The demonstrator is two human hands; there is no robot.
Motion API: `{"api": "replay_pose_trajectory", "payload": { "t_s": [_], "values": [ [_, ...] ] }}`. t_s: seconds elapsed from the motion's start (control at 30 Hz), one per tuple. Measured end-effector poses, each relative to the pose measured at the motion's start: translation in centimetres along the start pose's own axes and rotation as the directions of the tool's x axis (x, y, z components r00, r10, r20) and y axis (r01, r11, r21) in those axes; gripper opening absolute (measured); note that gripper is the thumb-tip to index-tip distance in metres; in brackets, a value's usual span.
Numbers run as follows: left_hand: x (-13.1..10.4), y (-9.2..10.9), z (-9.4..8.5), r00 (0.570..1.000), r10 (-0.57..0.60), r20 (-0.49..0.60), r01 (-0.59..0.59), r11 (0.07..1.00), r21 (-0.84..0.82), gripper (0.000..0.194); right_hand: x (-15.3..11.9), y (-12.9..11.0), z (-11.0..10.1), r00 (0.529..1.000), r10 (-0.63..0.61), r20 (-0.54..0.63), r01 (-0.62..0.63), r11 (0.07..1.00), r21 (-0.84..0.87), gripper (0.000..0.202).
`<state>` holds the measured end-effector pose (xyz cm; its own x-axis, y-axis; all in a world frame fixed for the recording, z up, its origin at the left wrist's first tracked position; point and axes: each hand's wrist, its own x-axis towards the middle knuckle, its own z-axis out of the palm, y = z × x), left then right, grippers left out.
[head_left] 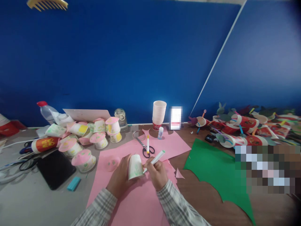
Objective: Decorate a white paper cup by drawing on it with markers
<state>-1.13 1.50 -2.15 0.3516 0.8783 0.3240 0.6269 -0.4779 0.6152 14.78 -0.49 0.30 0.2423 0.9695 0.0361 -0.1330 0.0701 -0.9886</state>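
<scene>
My left hand [121, 175] is closed around a white paper cup [135, 164], which is upside down and slightly tilted, with green grass-like strokes near its rim. In my right hand [158, 174] is a white marker with a green end [157, 158], its tip at the cup's lower right edge. Pink paper [138, 207] lies beneath both hands. Just beyond them rest scissors [144, 147] with black handles and a yellow-and-white marker [148, 144]. A glue stick [160, 133] stands upright behind these.
A stack of white cups [159, 113] stands by the blue partition [131, 56]. Several decorated cups with pink brims [84, 160] sit at the left, near a black tablet-like slab [56, 169]. Green paper [218, 175] and a pile of red cups [246, 122] occupy the right.
</scene>
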Motion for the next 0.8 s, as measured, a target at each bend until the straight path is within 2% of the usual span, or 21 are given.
{"api": "replay_pose_trajectory", "payload": {
  "t_s": [0.1,0.27,0.37,0.53,0.6,0.8],
  "values": [
    [0.0,-0.2,0.1,1.0,0.007,0.001,-0.007,1.0,0.004,0.083,0.0,0.1,-0.1,0.999,-0.016,-0.031,0.016,1.0,-0.006,0.019],
    [-0.1,-0.7,0.2,0.999,-0.017,0.039,0.016,1.0,0.014,0.088,0.3,0.9,-0.4,0.981,-0.022,-0.194,0.037,0.996,0.075,0.017],
    [-0.2,-0.8,0.2,0.997,-0.039,0.061,0.039,0.999,0.01,0.088,0.5,1.2,-0.3,0.975,-0.017,-0.223,0.043,0.993,0.111,0.02],
    [-0.3,-0.9,0.3,0.999,-0.026,0.037,0.026,1.0,0.005,0.089,0.4,0.9,0.0,0.972,-0.039,-0.231,0.084,0.979,0.185,0.036],
    [-0.3,-0.9,0.3,1.0,-0.017,0.004,0.017,1.0,0.025,0.091,0.2,0.9,0.0,0.973,-0.064,-0.222,0.103,0.981,0.167,0.034],
    [-0.1,-0.3,0.0,0.993,0.004,-0.114,0.002,0.999,0.052,0.088,-0.1,1.4,-0.1,0.976,-0.205,-0.072,0.206,0.979,0.009,0.024]
  ]
}}
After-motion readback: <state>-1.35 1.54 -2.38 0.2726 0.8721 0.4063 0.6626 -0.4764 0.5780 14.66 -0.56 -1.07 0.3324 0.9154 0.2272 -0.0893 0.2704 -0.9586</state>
